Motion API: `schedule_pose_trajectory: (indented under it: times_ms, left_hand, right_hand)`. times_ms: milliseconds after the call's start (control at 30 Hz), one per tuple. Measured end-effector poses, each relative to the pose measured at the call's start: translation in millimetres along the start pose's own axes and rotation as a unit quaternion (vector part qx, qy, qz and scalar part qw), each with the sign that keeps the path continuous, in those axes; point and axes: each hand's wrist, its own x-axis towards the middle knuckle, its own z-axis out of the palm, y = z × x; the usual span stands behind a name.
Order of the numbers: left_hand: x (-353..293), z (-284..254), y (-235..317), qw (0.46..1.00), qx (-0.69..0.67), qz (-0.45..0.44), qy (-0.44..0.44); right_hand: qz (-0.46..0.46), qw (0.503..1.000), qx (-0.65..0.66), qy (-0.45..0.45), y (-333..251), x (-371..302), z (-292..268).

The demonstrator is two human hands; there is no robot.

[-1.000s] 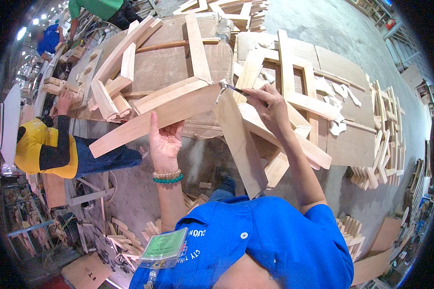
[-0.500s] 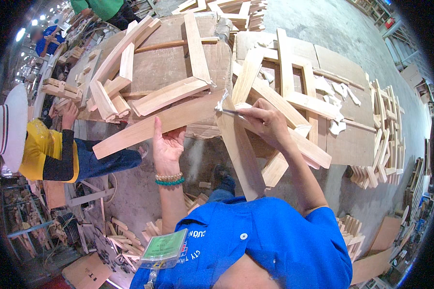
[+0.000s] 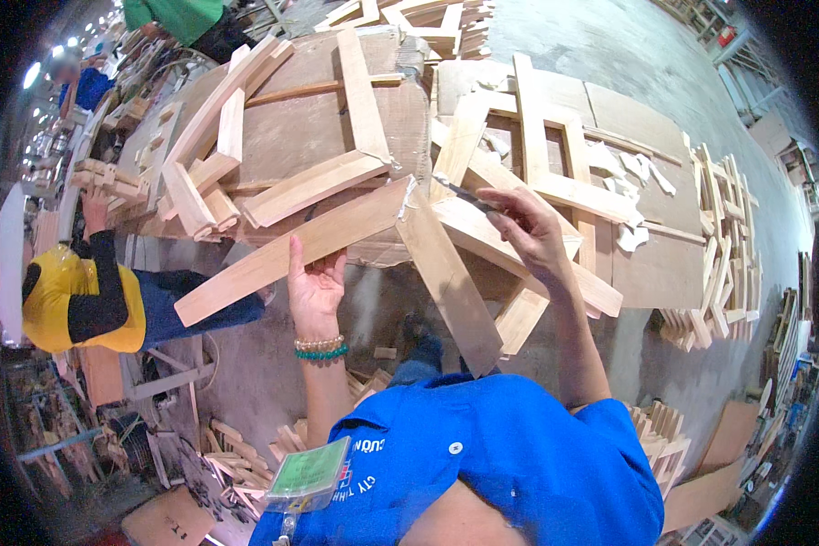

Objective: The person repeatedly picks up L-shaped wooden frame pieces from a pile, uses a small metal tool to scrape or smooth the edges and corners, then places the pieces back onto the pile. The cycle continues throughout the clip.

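Two pale wooden boards meet at an angle in a V-shaped wooden frame [image 3: 337,232], its joint toward the table. White, glue-like paste [image 3: 406,198] lies along that joint. My left hand [image 3: 316,289] supports the left board from below, thumb on its near face and fingers behind it. The second board [image 3: 450,282] slants down toward my blue shirt. In my right hand [image 3: 530,229], fingers pinch a thin, dark, flat-bladed tool [image 3: 464,194], a knife or a small spatula. Its tip is apart from the joint, to the right.
Several angled wooden frames [image 3: 318,187] lie on a cardboard-covered table [image 3: 291,127] ahead. White scraps [image 3: 632,238] sit on the right-hand cardboard. Stacked frames [image 3: 723,246] stand at the right. A co-worker in a yellow top [image 3: 59,296] handles wood at the left.
My right hand has drawn the tool off the joint, to the right and slightly down. The frame has tilted, its left end lower. The co-worker has shifted left.
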Motion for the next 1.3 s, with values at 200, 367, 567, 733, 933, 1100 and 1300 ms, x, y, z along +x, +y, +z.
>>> schedule_pose_trajectory:
  times_ms: [200,367,567,733,933,1100,1300]
  left_hand:
    - [-6.6,4.3,-3.4,1.0,0.004,-0.015,-0.007]
    - [-3.7,-8.0,-4.2,0.998,0.01,-0.038,-0.044]
    - [2.1,-26.4,2.0,0.998,0.03,-0.044,-0.033]
    - [-0.8,-30.0,2.1,0.999,0.031,-0.023,0.018]
    - [-4.6,-34.2,6.0,0.999,0.029,0.007,0.03]
    - [-5.5,-37.9,10.9,1.0,0.026,0.004,0.01]
    - [-10.0,-36.5,14.6,0.999,0.031,0.013,0.043]
  right_hand:
    - [0.021,0.999,-0.022,-0.008,3.1,0.8,2.3]
    - [0.008,1.0,-0.002,-0.028,13.8,-1.2,4.7]
    - [0.043,0.998,0.038,-0.041,32.0,-11.6,11.5]
    - [0.076,0.994,0.073,-0.004,39.7,-15.5,17.1]
    - [0.147,0.981,0.116,-0.059,31.7,-10.5,22.4]
    - [0.162,0.975,0.131,-0.076,25.6,0.4,34.7]
    - [-0.032,0.989,-0.141,-0.042,85.1,62.1,51.6]
